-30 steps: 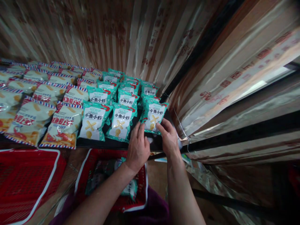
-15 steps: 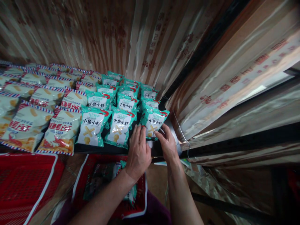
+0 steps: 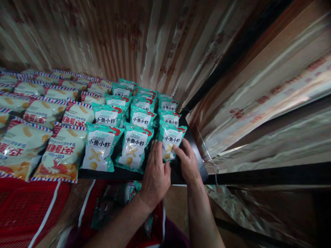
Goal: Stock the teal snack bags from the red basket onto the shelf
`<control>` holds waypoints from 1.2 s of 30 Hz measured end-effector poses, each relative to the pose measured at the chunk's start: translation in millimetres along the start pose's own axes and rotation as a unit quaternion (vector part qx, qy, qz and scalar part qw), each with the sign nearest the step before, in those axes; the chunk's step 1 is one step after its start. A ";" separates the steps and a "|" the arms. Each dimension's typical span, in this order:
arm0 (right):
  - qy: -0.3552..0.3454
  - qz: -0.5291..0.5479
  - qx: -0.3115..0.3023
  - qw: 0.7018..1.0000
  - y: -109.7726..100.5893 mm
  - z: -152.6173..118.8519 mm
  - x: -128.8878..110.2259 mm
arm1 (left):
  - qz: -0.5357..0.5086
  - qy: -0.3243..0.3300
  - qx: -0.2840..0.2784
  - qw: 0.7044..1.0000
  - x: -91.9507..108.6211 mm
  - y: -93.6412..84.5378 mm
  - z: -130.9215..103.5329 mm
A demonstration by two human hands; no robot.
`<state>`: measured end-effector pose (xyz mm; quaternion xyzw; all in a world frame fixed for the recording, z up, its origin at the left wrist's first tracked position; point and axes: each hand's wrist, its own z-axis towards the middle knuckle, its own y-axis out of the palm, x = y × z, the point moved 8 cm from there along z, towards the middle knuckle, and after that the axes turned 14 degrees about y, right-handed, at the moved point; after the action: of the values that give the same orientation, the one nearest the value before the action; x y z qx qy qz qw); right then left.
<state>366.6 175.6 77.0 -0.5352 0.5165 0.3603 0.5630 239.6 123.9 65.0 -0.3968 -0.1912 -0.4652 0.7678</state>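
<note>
While steadying a teal-and-white snack bag [image 3: 169, 146] between left hand [image 3: 156, 170] and right hand [image 3: 190, 162], have it at the front of the rightmost column on the black shelf [image 3: 178, 175], printed face outward and top leaning back. With the left, lay the long fingers nearly straight and close together along the bag's lower left side, leaving the thumb apart from them, just below the bag's bottom corner. With the right, set the thumb on the lower right of the printed face and curve the index finger at the right edge; cannot tell of any closed pinch, with some fingertips hidden. Directly behind, see matching teal bags [image 3: 170, 118] in line. Just left of the left fingers, see a middle column led by a second teal bag [image 3: 133, 150], then another column led by a third teal bag [image 3: 100, 148]. Farther left, find rows of cream bags [image 3: 60, 155] with red-and-blue striped ends and red lettering. Below the shelf's front edge, look down on a red basket [image 3: 91, 203] holding more teal packets [image 3: 98, 218], partly covered by the left forearm [image 3: 129, 220], and on a second red basket [image 3: 26, 206] at far left. At right, see a thin wire [image 3: 207, 148] reaching a black metal bar [image 3: 271, 174]. At the back, see brown striped sheeting [image 3: 160, 41] with reddish printing.
</note>
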 end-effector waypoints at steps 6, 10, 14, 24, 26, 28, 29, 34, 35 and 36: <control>0.001 0.001 -0.018 1.000 -1.5 6.7 1.4 | 0.020 -0.018 0.013 1.000 -3.2 3.2 5.8; -0.008 -0.003 -0.027 1.000 -3.5 7.5 0.9 | 0.039 -0.024 0.024 0.999 -4.4 3.9 8.3; -0.010 0.007 -0.034 0.999 -0.9 7.1 1.7 | 0.041 -0.027 0.027 0.998 -6.4 3.9 8.6; -0.011 0.043 -0.046 0.998 6.4 8.1 2.9 | 0.032 -0.012 0.046 0.998 -5.7 -0.6 8.9; -0.012 0.050 -0.037 0.998 5.1 8.9 3.6 | 0.036 -0.009 0.043 0.998 -5.2 -0.5 8.7; -0.013 0.058 -0.026 0.998 3.2 9.6 5.0 | 0.043 -0.006 0.037 0.998 -4.9 0.1 8.5; -0.013 0.059 -0.021 0.998 2.5 9.9 6.0 | 0.046 -0.005 0.033 0.998 -5.0 0.6 8.4; 0.003 0.057 -0.008 0.998 3.2 10.0 10.2 | 0.042 -0.012 0.021 0.999 -5.3 3.3 8.1; 0.004 0.056 -0.006 0.998 3.9 9.8 10.2 | 0.045 -0.011 0.022 0.999 -4.6 3.3 8.0; 0.003 0.056 -0.003 0.998 4.5 9.5 10.1 | 0.049 -0.009 0.022 0.999 -3.5 3.1 7.9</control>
<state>366.2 184.2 65.1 -0.5087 0.5462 0.3908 0.5387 241.1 132.9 66.2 -0.3924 -0.1889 -0.4195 0.7965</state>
